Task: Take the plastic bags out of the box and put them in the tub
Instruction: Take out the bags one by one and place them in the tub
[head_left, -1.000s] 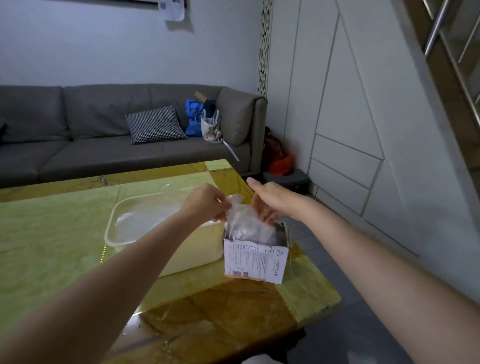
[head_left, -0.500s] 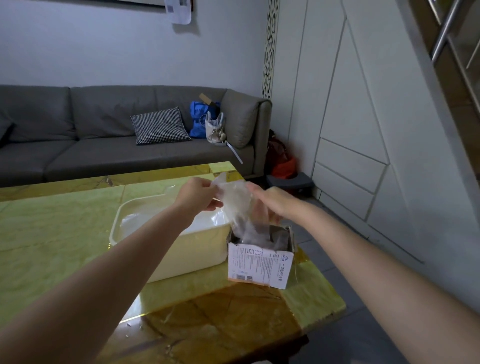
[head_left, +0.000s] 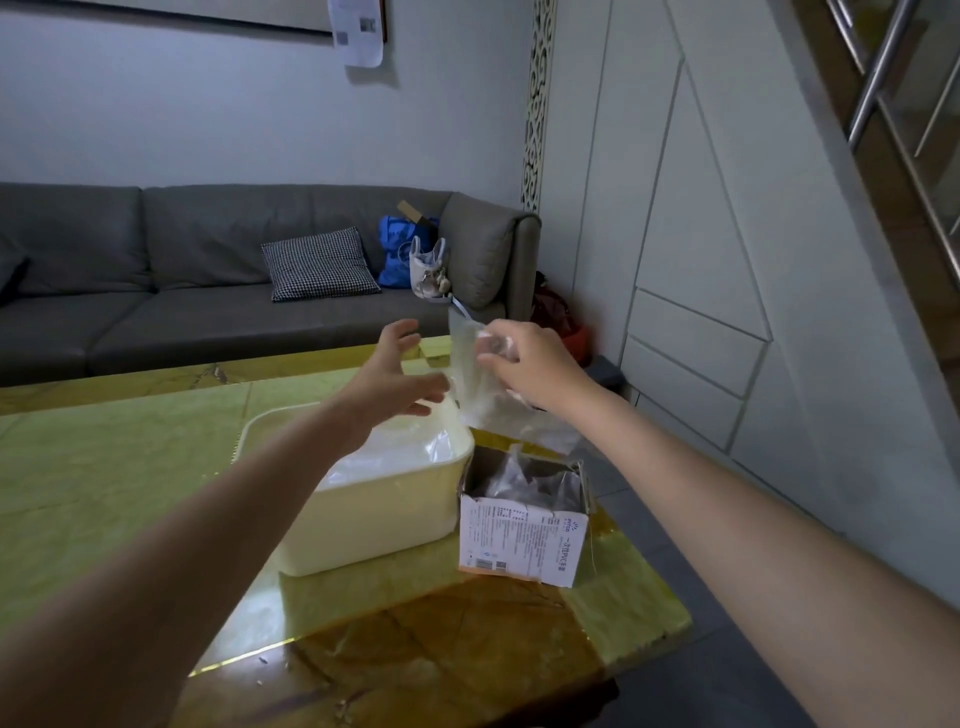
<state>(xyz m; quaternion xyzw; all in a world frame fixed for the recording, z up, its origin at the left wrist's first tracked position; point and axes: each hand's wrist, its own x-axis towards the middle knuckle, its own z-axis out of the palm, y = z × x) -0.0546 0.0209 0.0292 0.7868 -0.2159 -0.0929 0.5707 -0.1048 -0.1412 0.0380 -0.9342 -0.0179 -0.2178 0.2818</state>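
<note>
Aloft above the table (head_left: 130, 467), fingers (head_left: 488, 358) of the right hand (head_left: 530, 369) pinch a clear plastic bag (head_left: 475, 395), which hangs over the gap between tub and box. At nine o'clock of the bag, the left hand (head_left: 387, 382) is spread, fingers apart and holding nothing, just beside the film. Below it sits the cream tub (head_left: 374, 514), with clear plastic lying inside. Touching the tub's three o'clock side stands the open cardboard box (head_left: 522, 540), more plastic bags (head_left: 519, 475) bunched within. At twelve o'clock, well apart, a grey sofa (head_left: 208, 312) carries a checked cushion (head_left: 319, 265).
</note>
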